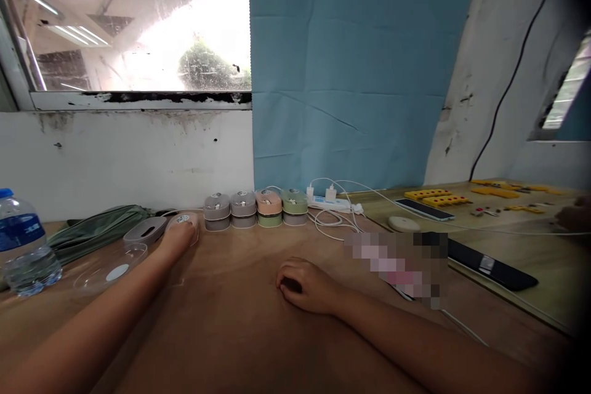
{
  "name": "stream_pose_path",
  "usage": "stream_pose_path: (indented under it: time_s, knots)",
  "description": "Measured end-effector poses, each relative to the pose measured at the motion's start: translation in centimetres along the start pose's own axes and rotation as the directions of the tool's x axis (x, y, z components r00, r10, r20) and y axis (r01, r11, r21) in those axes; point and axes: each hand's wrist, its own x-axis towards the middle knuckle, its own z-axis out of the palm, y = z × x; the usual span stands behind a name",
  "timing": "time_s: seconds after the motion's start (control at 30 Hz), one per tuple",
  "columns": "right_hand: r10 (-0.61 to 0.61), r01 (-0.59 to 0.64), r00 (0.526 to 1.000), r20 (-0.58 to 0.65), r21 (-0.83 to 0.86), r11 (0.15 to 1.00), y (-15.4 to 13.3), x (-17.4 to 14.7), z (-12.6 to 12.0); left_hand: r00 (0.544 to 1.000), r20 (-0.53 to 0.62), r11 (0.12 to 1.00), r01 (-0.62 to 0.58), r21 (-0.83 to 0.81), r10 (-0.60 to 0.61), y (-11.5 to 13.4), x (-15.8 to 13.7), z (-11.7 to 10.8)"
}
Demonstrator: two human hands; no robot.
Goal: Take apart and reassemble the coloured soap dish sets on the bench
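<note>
My left hand [180, 237] reaches to the far left side of the table, its fingers bent over a small pink box [196, 221] with a round sticker on top. The fingertips are partly hidden. Close beside it lies a greyish oval piece with a slot [142, 231], and nearer to me a clear plastic cover [90, 274] with a white round label. My right hand [308, 286] rests on the brown table [231, 326], fingers curled in toward the thumb, and nothing shows in them. Two grey stacked boxes [217, 212], a pink-and-green one [269, 207] and a green-and-grey one [294, 206] stand along the wall.
At the left are a water bottle [28, 252] and a green cloth bag [99, 231]. White cables run from a power strip [335, 203] at the back. On the right lie phones [425, 209], a black power bank [494, 265], yellow parts [446, 200] and another person's hand [575, 215].
</note>
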Motion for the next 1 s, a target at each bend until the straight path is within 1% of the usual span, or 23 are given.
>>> stream_pose_path:
  time_s: [0.13,0.3,0.47,0.57,0.63,0.7,0.8,0.87,0.93,1.0]
  knots:
    - [0.008,-0.007,1.000,0.008,-0.059,0.998,-0.1,-0.1,0.1,0.999,-0.029,0.998,-0.013,0.054,0.015,-1.0,2.6,1.8]
    - [0.013,-0.013,1.000,0.013,-0.059,0.998,-0.1,-0.2,0.1,0.998,-0.035,0.997,-0.051,0.057,0.053,-1.6,4.8,3.2]
    - [0.033,-0.032,0.999,0.020,-0.043,0.999,-0.3,-0.2,0.0,0.994,-0.038,0.994,-0.099,0.053,0.101,-2.1,4.9,3.8]
    - [0.033,-0.032,0.999,0.024,-0.029,0.999,-0.3,-0.1,0.0,0.996,-0.060,0.996,-0.070,0.047,0.073,-3.0,4.2,3.5]
    - [0.034,-0.033,0.999,0.028,-0.022,0.999,-0.2,-0.1,0.0,0.996,-0.083,0.999,-0.012,0.040,0.015,-4.3,3.6,2.7]
    - [0.040,-0.039,0.999,0.032,-0.016,0.999,-0.2,0.0,0.0,0.993,-0.099,0.997,0.064,0.035,-0.060,-6.3,2.9,1.7]
    - [0.046,-0.046,0.998,0.038,-0.009,0.999,-0.2,0.0,0.0,0.976,-0.078,0.978,0.207,0.020,-0.205,-10.1,1.8,0.3]
    - [0.047,-0.047,0.998,0.041,-0.009,0.999,-0.3,0.0,0.0,0.960,-0.048,0.961,0.276,0.007,-0.275,-12.3,1.0,-0.1]
    - [0.049,-0.048,0.998,0.043,-0.013,0.999,-0.3,0.1,0.0,0.956,-0.010,0.956,0.293,-0.008,-0.293,-13.8,0.4,0.1]
    - [0.050,-0.049,0.998,0.041,-0.018,0.999,-0.4,0.1,0.0,0.961,0.027,0.961,0.274,-0.029,-0.274,-14.3,-0.1,0.8]
